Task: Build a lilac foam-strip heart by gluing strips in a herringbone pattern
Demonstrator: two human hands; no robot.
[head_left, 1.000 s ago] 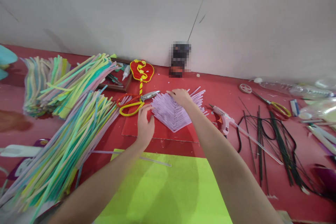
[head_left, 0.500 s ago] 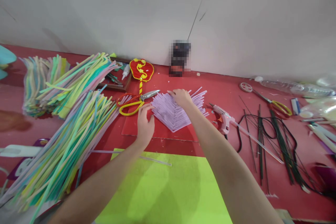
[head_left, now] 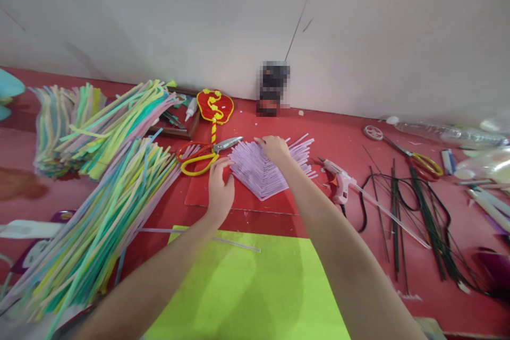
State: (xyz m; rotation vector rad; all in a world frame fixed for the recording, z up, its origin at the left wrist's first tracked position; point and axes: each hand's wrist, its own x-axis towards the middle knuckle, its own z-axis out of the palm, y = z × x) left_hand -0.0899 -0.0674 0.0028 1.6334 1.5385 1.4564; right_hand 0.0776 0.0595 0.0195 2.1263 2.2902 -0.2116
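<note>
Lilac pipe cleaners (head_left: 261, 178) lie in a layered V pattern, like a leaf, on a red sheet (head_left: 207, 191). My right hand (head_left: 274, 149) is over their upper middle, its fingers bent down onto the strands; the fingertips are partly hidden. At the left edge of the pattern is my left hand (head_left: 221, 191), thumb apart from the fingers, fingertips by the strand ends. Scissors (head_left: 207, 154) with red and yellow handles lie just left of the pattern, blades pointing toward it. A pink glue gun (head_left: 338, 178) with a clear glue stick rests to the right.
Bundles of coloured pipe cleaners (head_left: 115, 212) cover the left side. Dark green wires (head_left: 426, 218) and a black cord lie at right, with more scissors (head_left: 422, 162) and a plastic bottle (head_left: 446, 130) behind. A yellow-green sheet (head_left: 255, 287) is in front; a red-yellow ornament (head_left: 215, 106) stands behind.
Both hands stay almost in place. A lilac strand end at the upper right of the pattern has shifted very slightly.
</note>
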